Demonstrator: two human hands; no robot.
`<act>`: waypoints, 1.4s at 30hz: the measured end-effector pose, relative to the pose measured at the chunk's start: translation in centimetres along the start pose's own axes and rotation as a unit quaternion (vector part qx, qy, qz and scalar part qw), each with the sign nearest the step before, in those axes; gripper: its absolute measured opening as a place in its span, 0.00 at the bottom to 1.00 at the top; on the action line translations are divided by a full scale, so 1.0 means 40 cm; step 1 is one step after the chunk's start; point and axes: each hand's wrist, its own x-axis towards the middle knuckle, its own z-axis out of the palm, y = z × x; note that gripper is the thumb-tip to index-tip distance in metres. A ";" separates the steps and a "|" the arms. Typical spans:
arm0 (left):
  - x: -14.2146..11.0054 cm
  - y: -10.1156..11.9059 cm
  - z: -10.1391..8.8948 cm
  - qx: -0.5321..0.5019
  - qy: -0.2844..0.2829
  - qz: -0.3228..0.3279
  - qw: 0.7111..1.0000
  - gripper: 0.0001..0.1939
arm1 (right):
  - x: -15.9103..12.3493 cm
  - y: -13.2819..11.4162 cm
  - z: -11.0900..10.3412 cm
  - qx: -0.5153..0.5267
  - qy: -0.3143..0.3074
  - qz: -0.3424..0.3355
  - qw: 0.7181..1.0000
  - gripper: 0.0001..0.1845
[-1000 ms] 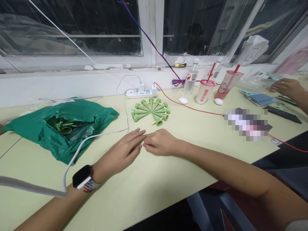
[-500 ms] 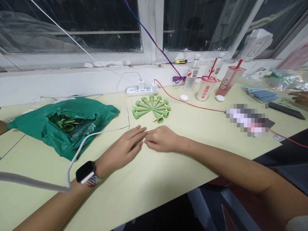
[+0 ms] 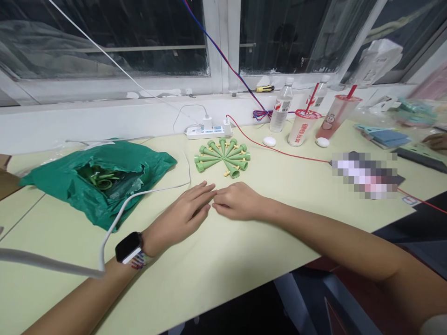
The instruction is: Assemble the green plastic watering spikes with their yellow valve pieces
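My left hand [image 3: 181, 215] lies flat on the pale yellow table [image 3: 216, 260], fingers stretched out and holding nothing; a dark watch [image 3: 128, 247] is on its wrist. My right hand [image 3: 238, 201] rests beside it, fingers curled loosely under, fingertips touching the left hand's. Nothing shows in it. Just beyond both hands lies a ring of several green cone-shaped plastic pieces [image 3: 222, 157] with yellow ends, points toward the centre. An open green plastic bag [image 3: 94, 179] holding more green pieces sits to the left.
A white cable [image 3: 115, 218] crosses the bag. A power strip [image 3: 208, 131], a red wire [image 3: 289, 157], a bottle [image 3: 281, 111] and two drink cups [image 3: 301, 127] stand toward the window. Another person's hand [image 3: 435, 140] is at the far right.
Both hands have stayed together on the table. The view has shifted slightly, so everything sits a little further right. The other person's hand at the right has drawn back toward the edge.
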 end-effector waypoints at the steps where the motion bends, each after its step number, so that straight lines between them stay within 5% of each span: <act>1: 0.000 0.000 0.000 0.001 0.000 0.000 1.000 0.26 | 0.000 0.000 0.000 0.000 0.000 0.000 1.000 0.18; 42: -0.002 0.003 0.001 -0.005 -0.010 -0.006 1.000 0.26 | -0.003 0.001 -0.001 0.000 0.004 -0.009 1.000 0.19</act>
